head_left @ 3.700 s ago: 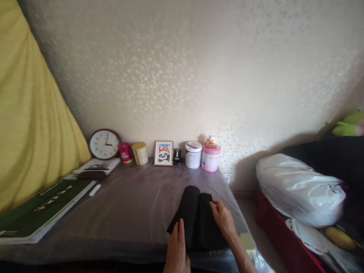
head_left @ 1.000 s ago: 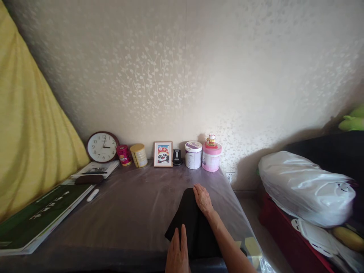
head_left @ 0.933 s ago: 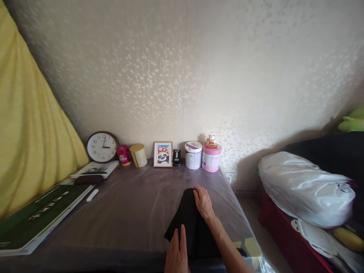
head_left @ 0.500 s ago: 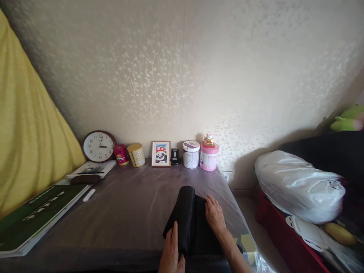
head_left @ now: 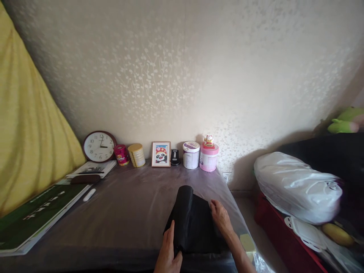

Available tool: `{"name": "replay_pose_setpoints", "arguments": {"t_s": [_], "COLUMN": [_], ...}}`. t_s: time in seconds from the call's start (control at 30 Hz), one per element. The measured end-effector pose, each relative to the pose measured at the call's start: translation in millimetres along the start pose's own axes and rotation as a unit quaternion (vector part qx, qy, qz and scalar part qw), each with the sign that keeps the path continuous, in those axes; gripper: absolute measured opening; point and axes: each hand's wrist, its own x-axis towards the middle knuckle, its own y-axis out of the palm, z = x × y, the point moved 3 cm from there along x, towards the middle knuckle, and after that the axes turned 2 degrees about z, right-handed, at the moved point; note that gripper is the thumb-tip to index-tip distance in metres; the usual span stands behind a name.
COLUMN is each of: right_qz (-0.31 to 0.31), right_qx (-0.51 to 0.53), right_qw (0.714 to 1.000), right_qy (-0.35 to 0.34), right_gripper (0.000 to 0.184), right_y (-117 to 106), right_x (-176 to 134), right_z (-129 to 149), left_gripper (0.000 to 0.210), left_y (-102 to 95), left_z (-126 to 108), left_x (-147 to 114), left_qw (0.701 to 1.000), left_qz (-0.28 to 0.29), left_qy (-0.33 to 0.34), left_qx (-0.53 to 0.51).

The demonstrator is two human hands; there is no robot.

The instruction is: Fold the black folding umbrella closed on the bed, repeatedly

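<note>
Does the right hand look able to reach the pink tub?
Probably yes: nothing stands between the right hand and the pink tub, though this hand is at the black cloth's edge.

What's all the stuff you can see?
Cloth: 1, black, front of table
Table: 1, grey-brown, middle
Clock: 1, white and brown, table's back left
Tins: 2, pink, yellow, beside clock
Picture frame: 1, brown, table's back
Gadget: 1, black, beside frame
Tubs: 2, white, pink, right of gadget
Ornament: 1, red-white, atop pink tub
Papers: 1 pile, white, below clock
Case: 1, brown, near papers
Book: 1, green, table's left
Stick: 1, white, beside book
Curtain: 1, yellow, far left
Wall: 1, beige, behind
Socket: 1, white, wall
Bag: 1, white, right
Box: 1, red, under bag
Soft toy: 1, green, far right
Others, right: unclear
Left hand: 1, bare, cloth's left side
Right hand: 1, bare, cloth's right edge
</note>
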Motion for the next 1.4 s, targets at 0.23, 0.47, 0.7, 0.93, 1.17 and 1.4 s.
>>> {"name": "replay_pose_setpoints", "arguments": {"t_s": [0.23, 0.47, 0.7, 0.93, 1.17, 1.4], "right_qz": [0.045, 0.024, 0.021, 0.026, 0.019, 0.104], "right_qx": [0.076, 0.159, 0.247, 0.297, 0.262, 0.125], "right_qw": [0.994, 0.985, 0.968, 0.954, 0.964, 0.986], "right_qy": [0.061, 0.055, 0.032, 0.026, 0.029, 0.023], "right_gripper": [0.034, 0.028, 0.040, 0.040, 0.035, 0.030], "right_y": [0.1, 3.7, -7.1, 2.8, 23.4, 33.0], "right_x": [0.7, 2.4, 6.7, 13.3, 17.0, 22.0], "right_z": [5.8, 18.7, 42.1, 74.0, 99.3, 118.0], "left_gripper": [0.080, 0.082, 0.085, 0.090, 0.090, 0.080], "left_y": [6.2, 15.4, 23.1, 25.1, 25.0, 21.9], "left_z": [4.5, 8.7, 0.7, -7.8, -12.6, -8.8], "left_x": [2.0, 3.4, 2.8, 3.0, 2.9, 3.2], "left_qw": [1.000, 0.998, 0.987, 0.975, 0.965, 0.967], "left_qz": [-0.015, -0.027, -0.009, 0.002, 0.007, 0.003], "left_qy": [0.012, 0.034, -0.015, -0.044, -0.061, -0.039], "left_qx": [0.004, 0.039, 0.162, 0.219, 0.256, 0.253]}}
